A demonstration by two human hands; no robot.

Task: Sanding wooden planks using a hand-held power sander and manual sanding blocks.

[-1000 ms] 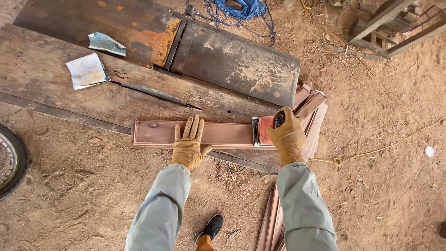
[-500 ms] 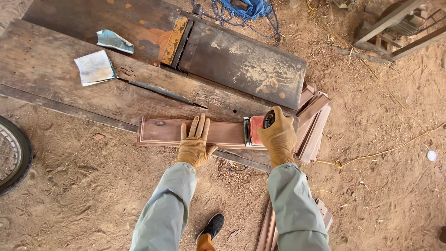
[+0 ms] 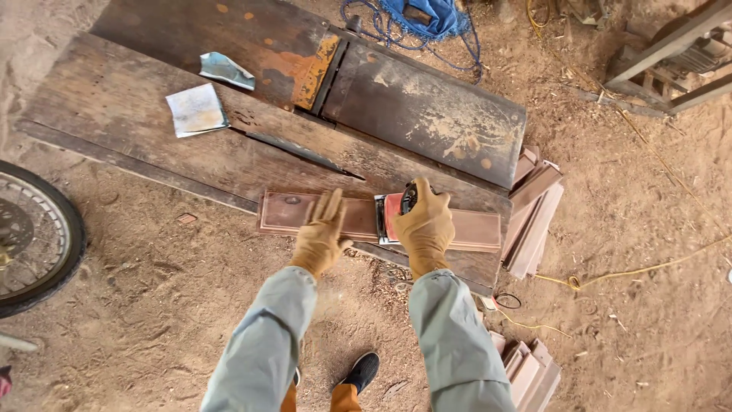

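A long reddish-brown moulded wood board [image 3: 293, 214] lies on the front edge of a weathered plank bench [image 3: 114, 107]. My left hand [image 3: 322, 234], in a tan glove, presses flat on the board with fingers spread. My right hand [image 3: 424, 226], also gloved, grips a red electric sander [image 3: 389, 216] that rests on the board just right of my left hand. The board's right end [image 3: 476, 230] shows past my right hand.
A rusty metal planer table [image 3: 412, 103] sits behind the bench. Two sandpaper sheets [image 3: 197, 109] lie on the planks. Stacked moulded boards [image 3: 534, 210] lean at the right, more [image 3: 530, 370] near my feet. A wheel [image 3: 34, 236] stands left; a yellow cord [image 3: 633, 267] crosses the dirt.
My right hand has slid the sander leftward along the board, close to my left hand. The view has shifted, so the bench sits further right in frame.
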